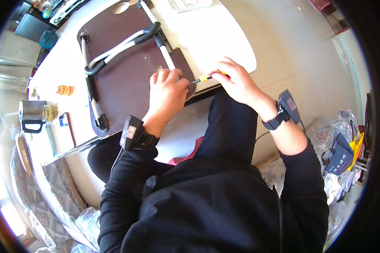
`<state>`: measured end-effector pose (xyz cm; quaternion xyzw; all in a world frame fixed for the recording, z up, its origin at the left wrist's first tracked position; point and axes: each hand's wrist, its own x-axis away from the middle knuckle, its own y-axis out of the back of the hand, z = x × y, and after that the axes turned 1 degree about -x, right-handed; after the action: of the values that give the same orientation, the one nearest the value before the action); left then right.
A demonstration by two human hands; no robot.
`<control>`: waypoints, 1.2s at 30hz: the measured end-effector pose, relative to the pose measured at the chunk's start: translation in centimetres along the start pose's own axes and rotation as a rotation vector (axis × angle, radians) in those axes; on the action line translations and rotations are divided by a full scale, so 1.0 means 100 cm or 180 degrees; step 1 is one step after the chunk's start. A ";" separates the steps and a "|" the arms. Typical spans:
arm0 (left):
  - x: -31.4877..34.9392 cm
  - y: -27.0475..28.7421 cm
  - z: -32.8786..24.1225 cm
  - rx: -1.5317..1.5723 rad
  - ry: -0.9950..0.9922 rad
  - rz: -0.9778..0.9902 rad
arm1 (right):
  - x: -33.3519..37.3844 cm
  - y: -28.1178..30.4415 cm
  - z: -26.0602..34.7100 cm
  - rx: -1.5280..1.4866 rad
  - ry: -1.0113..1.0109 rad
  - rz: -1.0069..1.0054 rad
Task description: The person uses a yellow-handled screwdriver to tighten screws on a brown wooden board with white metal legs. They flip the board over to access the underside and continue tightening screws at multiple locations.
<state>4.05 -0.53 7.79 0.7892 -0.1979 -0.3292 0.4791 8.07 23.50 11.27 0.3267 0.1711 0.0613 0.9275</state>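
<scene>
A dark brown folding lap table (124, 90) lies upside down on the white table, its pale tubular legs with black joints facing up. My left hand (168, 92) is closed over the lower end of the right-hand leg (166, 58), near the board's closest right corner. The fingers hide that end of the leg. My right hand (236, 84) grips a screwdriver (204, 78) with a yellow and black handle. Its shaft points left toward the fingertips of my left hand, where the tip is too small to make out.
On the white table (223, 36), an orange bit holder (64, 90) stands left of the board. Beyond it are a steel kettle (31, 110), a glass jar (50, 113) and a dark-edged flat object (68, 130). A dark shopping bag (338, 157) sits at the right.
</scene>
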 end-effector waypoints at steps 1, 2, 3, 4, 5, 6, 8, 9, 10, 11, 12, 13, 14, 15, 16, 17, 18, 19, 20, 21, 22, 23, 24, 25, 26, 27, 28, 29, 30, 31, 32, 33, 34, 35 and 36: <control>-0.003 0.004 -0.002 -0.0137 -0.0143 0.0009 | 0.009 -0.004 -0.007 -0.0161 -0.0118 -0.0114; -0.006 0.007 -0.004 -0.0262 -0.0287 -0.0001 | 0.018 -0.008 -0.014 -0.0320 -0.0234 -0.0219; -0.009 0.008 -0.006 -0.0381 -0.0393 0.0105 | 0.024 -0.012 -0.020 -0.0488 -0.0336 -0.0347; -0.012 0.009 -0.007 -0.0486 -0.0505 0.0194 | 0.029 -0.016 -0.026 -0.0665 -0.0496 -0.0413; -0.015 0.009 -0.008 -0.0568 -0.0632 0.0224 | 0.033 -0.021 -0.031 -0.0857 -0.0646 -0.0498; -0.016 0.009 -0.010 -0.0697 -0.0684 0.0307 | 0.036 -0.025 -0.036 -0.1053 -0.0887 -0.0550; -0.018 0.007 -0.013 -0.0925 -0.0813 0.0357 | 0.041 -0.027 -0.042 -0.1114 -0.0876 -0.0618; -0.019 0.005 -0.014 -0.1227 -0.0893 0.0487 | 0.041 -0.028 -0.045 -0.1154 -0.0915 -0.0619; -0.019 0.005 -0.015 -0.1414 -0.1033 0.0415 | 0.042 -0.029 -0.047 -0.1201 -0.0954 -0.0620; -0.020 0.005 -0.015 -0.1425 -0.1091 0.0394 | 0.042 -0.029 -0.047 -0.1150 -0.0871 -0.0650; -0.021 0.005 -0.015 -0.1432 -0.1144 0.0412 | 0.042 -0.029 -0.048 -0.1103 -0.0787 -0.0687; -0.021 0.006 -0.015 -0.1516 -0.1204 0.0410 | 0.042 -0.028 -0.048 -0.1102 -0.0818 -0.0686; -0.021 0.006 -0.014 -0.1614 -0.1230 0.0407 | 0.043 -0.028 -0.048 -0.1096 -0.0853 -0.0655; -0.022 0.007 -0.013 -0.1665 -0.1254 0.0387 | 0.043 -0.029 -0.047 -0.1124 -0.0882 -0.0659; -0.022 0.009 -0.013 -0.1699 -0.1279 0.0376 | 0.043 -0.029 -0.047 -0.1157 -0.0908 -0.0673; -0.022 0.009 -0.012 -0.1797 -0.1377 0.0454 | 0.043 -0.030 -0.047 -0.1193 -0.0945 -0.0668; -0.022 0.009 -0.012 -0.1889 -0.1475 0.0555 | 0.043 -0.031 -0.046 -0.1241 -0.0996 -0.0686; -0.023 0.009 -0.012 -0.1979 -0.1574 0.0653 | 0.043 -0.032 -0.046 -0.1232 -0.0995 -0.0696; -0.023 0.009 -0.012 -0.2036 -0.1664 0.0661 | 0.043 -0.033 -0.046 -0.1245 -0.0970 -0.0711; -0.023 0.008 -0.012 -0.2088 -0.1754 0.0668 | 0.043 -0.034 -0.046 -0.1271 -0.0956 -0.0758; -0.024 0.008 -0.012 -0.2141 -0.1842 0.0697 | 0.043 -0.035 -0.046 -0.1281 -0.0942 -0.0794; -0.024 0.007 -0.011 -0.2303 -0.1961 0.0755 | 0.043 -0.035 -0.046 -0.1282 -0.0935 -0.0801; -0.024 0.007 -0.011 -0.2325 -0.2003 0.0741 | 0.043 -0.036 -0.047 -0.1277 -0.0923 -0.0792; -0.025 0.007 -0.010 -0.2360 -0.2024 0.0718 | 0.043 -0.035 -0.047 -0.1249 -0.0911 -0.0785; -0.025 0.007 -0.010 -0.2390 -0.2062 0.0728 | 0.043 -0.035 -0.047 -0.1221 -0.0899 -0.0780; -0.025 0.007 -0.009 -0.2229 -0.1918 0.0713 | 0.043 -0.035 -0.047 -0.1255 -0.0957 -0.0772; -0.026 0.008 -0.008 -0.2064 -0.1795 0.0734 | 0.044 -0.034 -0.047 -0.1293 -0.1018 -0.0770; -0.027 0.009 -0.008 -0.1905 -0.1668 0.0790 | 0.044 -0.034 -0.046 -0.1316 -0.1154 -0.0808; -0.028 0.010 -0.008 -0.1921 -0.1651 0.0833 | 0.044 -0.033 -0.046 -0.1368 -0.1061 -0.0797; -0.028 0.010 -0.010 -0.1937 -0.1626 0.0909 | 0.044 -0.033 -0.046 -0.1401 -0.1045 -0.0820; -0.029 0.010 -0.011 -0.1947 -0.1602 0.0980 | 0.044 -0.033 -0.045 -0.1434 -0.1068 -0.0816; -0.029 0.009 -0.014 -0.2046 -0.1687 0.0985 | 0.044 -0.034 -0.045 -0.1389 -0.1016 -0.0843; -0.029 0.009 -0.016 -0.2145 -0.1772 0.0989 | 0.044 -0.034 -0.045 -0.1351 -0.1000 -0.0842; -0.028 0.008 -0.017 -0.2249 -0.1863 0.0962 | 0.044 -0.034 -0.045 -0.1327 -0.0998 -0.0839; -0.027 0.007 -0.018 -0.2392 -0.1910 0.0963 | 0.044 -0.034 -0.045 -0.1306 -0.0985 -0.0852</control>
<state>3.40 1.99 9.95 0.3953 -0.3069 -0.5169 0.6946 10.56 24.45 4.66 0.1123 0.0531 -0.0789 0.9891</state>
